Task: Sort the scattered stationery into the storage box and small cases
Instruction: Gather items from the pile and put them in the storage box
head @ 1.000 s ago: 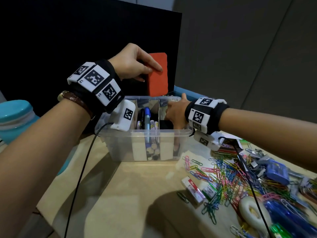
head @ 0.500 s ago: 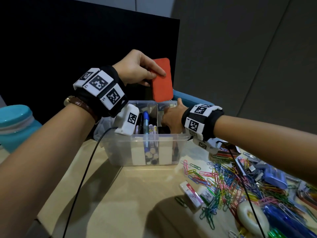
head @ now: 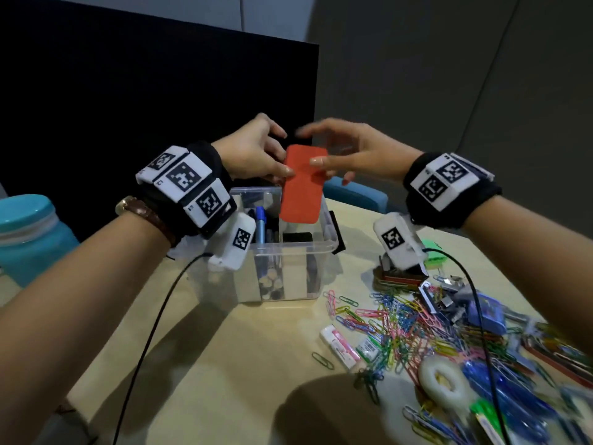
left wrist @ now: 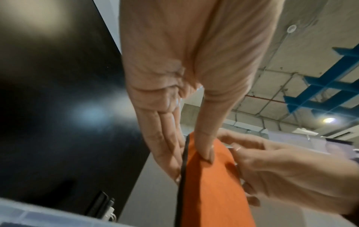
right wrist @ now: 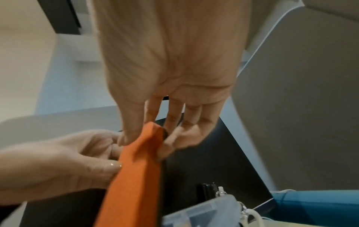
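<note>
The right hand [head: 353, 152] has left the clear plastic storage box [head: 288, 248] and now pinches the flat orange rectangular eraser [head: 303, 187]. The left hand [head: 253, 149] still pinches it too. A handover likely precedes boxing.

The storage box [head: 288, 271] stands on the table [head: 224, 364] toward its far edge, with markers [head: 260, 224] upright in a middle compartment. Above the box's right part hangs a flat pad [head: 303, 184], held between the left hand [head: 253, 149] on its left and the right hand [head: 359, 149] on its right. A heap of paper clips [head: 404, 329] spreads over the table's right side, in front and to the right of the box. A tape roll [head: 444, 380] lies at the heap's near edge, and an eraser [head: 341, 346] at its left edge. What may be a stapler [head: 486, 311] rests in the heap farther right. A jar [head: 30, 236] sits by the table's left edge.
</note>
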